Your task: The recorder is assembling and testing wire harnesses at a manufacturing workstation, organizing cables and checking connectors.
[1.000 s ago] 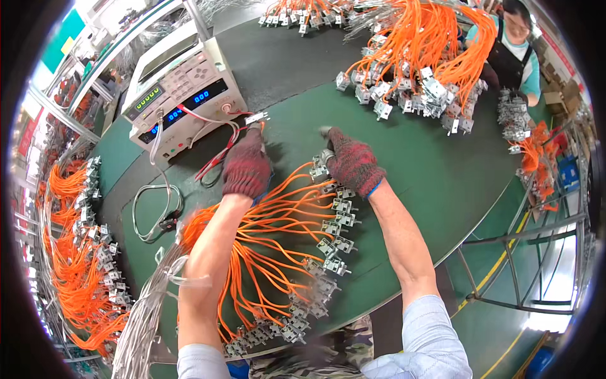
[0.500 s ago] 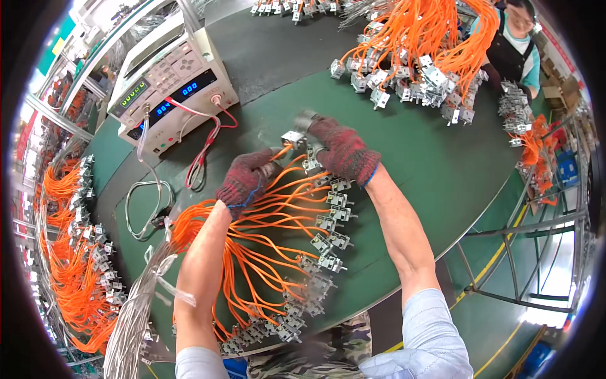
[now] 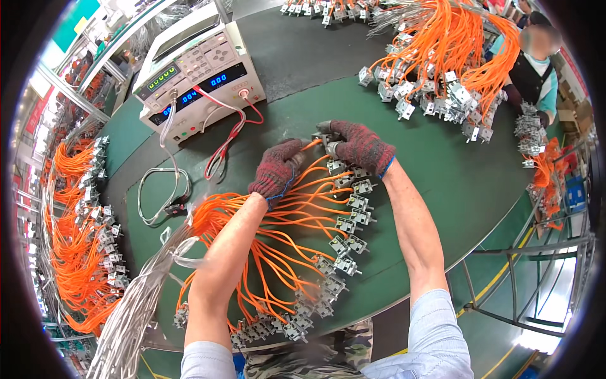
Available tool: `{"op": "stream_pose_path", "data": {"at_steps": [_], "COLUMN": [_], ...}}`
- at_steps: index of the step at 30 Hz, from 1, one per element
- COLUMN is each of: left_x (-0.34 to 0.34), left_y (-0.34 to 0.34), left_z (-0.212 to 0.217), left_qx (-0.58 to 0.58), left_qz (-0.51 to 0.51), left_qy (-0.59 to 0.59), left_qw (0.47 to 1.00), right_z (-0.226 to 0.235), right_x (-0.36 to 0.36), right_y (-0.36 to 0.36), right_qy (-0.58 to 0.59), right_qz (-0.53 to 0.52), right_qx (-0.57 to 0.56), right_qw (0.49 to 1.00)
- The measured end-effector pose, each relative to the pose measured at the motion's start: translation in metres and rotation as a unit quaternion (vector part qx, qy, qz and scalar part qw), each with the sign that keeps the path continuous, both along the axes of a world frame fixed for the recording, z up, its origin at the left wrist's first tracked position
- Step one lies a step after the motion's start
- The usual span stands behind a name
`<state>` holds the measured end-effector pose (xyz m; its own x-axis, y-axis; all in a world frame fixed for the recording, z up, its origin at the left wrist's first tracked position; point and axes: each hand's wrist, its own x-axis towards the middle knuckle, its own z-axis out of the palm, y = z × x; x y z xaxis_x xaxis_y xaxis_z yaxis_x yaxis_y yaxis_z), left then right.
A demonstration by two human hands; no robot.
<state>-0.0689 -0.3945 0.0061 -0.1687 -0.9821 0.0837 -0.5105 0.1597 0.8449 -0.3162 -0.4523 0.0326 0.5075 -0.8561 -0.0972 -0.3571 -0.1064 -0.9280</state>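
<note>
My left hand [image 3: 278, 169], in a dark red knit glove with grey fingertips, pinches an orange cable [image 3: 312, 144] just behind its end. On that end sits a small silver metal connector block [image 3: 326, 135], partly hidden by my gloved right hand [image 3: 361, 149], whose thumb and fingers close around it. Under my left forearm an orange cable bundle [image 3: 214, 213] fans out across the green tabletop. Its other metal-ended connectors [image 3: 346, 225] lie in a curved row from below my right hand down to the near edge. Clear plastic-wrapped wires [image 3: 142, 309] trail from the bundle to the lower left.
A bench test meter [image 3: 196, 82] with lit displays stands at the far left, its red and white leads [image 3: 228, 142] and grey cable [image 3: 146, 196] on the table. Orange cable heaps lie at the far right [image 3: 435, 57] and left [image 3: 79, 246]. A co-worker [image 3: 533, 79] is at the far right.
My right fingers, spread beside the connector before, have closed on it. My left hand stays on the cable. The whole view has shifted, so the scene sits farther right.
</note>
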Motion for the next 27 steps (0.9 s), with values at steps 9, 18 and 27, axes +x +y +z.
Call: {"op": "stream_pose_path", "data": {"at_steps": [9,18,27], "left_x": [-0.010,-0.014,0.114], "left_y": [-0.001,0.038,0.244], "left_z": [-0.011,0.030,0.066], "left_qx": [-0.104,-0.194,-0.008], "left_qz": [-0.043,0.040,0.300], "left_qy": [-0.214,-0.189,-0.197], "left_qw": [0.970,0.962,0.934], "right_z": [0.006,0.015,0.015], "right_x": [0.002,0.005,0.007], "right_y": [0.018,0.019,0.027], "right_qy": [0.219,0.257,0.284], "right_qz": [-0.046,-0.046,-0.059], "right_qx": [-0.236,-0.188,-0.172], "right_qw": [0.946,0.947,0.941]}}
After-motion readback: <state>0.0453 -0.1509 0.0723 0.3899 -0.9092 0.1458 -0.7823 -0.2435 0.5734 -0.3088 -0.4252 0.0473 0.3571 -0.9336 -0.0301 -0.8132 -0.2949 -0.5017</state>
